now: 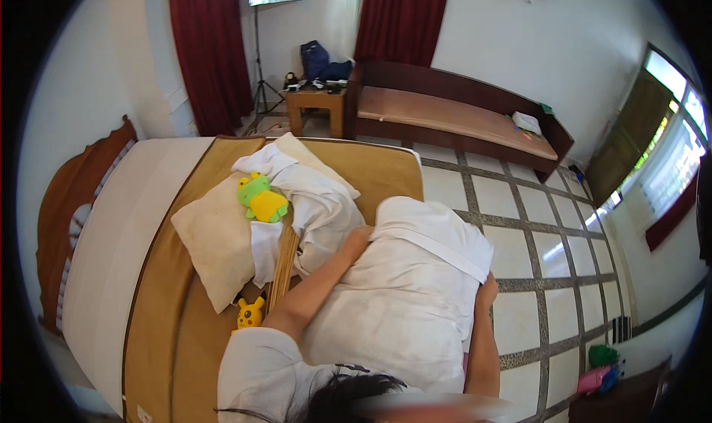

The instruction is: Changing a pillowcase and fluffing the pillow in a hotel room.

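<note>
A bulky white bundle, a cloth-covered pillow or quilt (411, 289), lies in front of me, with a folded band across its far end. My left hand (360, 239) grips its left edge near that end. On the opposite side, my right hand (488, 291) holds the right edge; its fingers are partly hidden by the cloth. Left of the bundle are a crumpled white cloth (328, 211) and a cream pillow (214, 234). A green and yellow plush toy (263, 200) rests on the pillow and cloth. Nearer me are a bundle of thin wooden sticks (285, 261) and a yellow Pikachu toy (250, 313).
The bed has a brown blanket (161, 289) and carved wooden headboard (83, 189). Beyond it stand a small wooden table (315, 99) with bags, a light stand (257, 61) and a long wooden bench (461, 108). Tiled floor (500, 192) lies to the right.
</note>
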`<action>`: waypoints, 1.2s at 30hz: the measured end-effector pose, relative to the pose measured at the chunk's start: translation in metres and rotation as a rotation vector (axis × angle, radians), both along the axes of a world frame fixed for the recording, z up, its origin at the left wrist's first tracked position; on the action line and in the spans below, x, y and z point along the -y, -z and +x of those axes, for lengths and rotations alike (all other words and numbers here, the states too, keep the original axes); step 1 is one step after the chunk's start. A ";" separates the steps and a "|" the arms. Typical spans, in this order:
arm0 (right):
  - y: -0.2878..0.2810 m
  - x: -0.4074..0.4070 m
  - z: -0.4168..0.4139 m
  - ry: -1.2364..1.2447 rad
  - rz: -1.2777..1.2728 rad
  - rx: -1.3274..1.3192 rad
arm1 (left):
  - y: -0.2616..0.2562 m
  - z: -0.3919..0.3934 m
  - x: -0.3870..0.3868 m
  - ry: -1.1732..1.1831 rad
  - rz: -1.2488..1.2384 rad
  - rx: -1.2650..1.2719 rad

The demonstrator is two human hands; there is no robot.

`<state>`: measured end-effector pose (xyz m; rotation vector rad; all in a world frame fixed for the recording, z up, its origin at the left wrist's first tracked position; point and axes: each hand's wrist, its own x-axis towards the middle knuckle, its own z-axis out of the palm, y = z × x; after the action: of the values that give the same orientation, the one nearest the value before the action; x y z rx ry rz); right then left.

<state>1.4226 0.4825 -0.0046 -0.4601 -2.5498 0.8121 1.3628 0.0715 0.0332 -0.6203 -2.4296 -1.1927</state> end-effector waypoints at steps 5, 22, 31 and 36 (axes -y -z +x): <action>-0.056 0.028 0.040 -0.152 0.220 -0.244 | -0.021 0.066 0.031 -0.092 0.063 0.009; -0.049 0.050 0.112 -0.144 0.043 -0.075 | -0.061 0.071 -0.015 -0.140 0.128 -0.248; -0.131 0.088 0.076 -0.432 0.167 -0.466 | -0.093 0.100 -0.067 -0.071 0.250 -0.333; -0.158 0.144 0.036 -0.598 0.228 -0.273 | -0.081 0.101 -0.063 -0.075 0.160 -0.229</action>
<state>1.4585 0.3386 0.1538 0.4786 -2.4875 0.6963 1.4639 0.1340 0.1137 -0.5776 -2.1266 -1.2002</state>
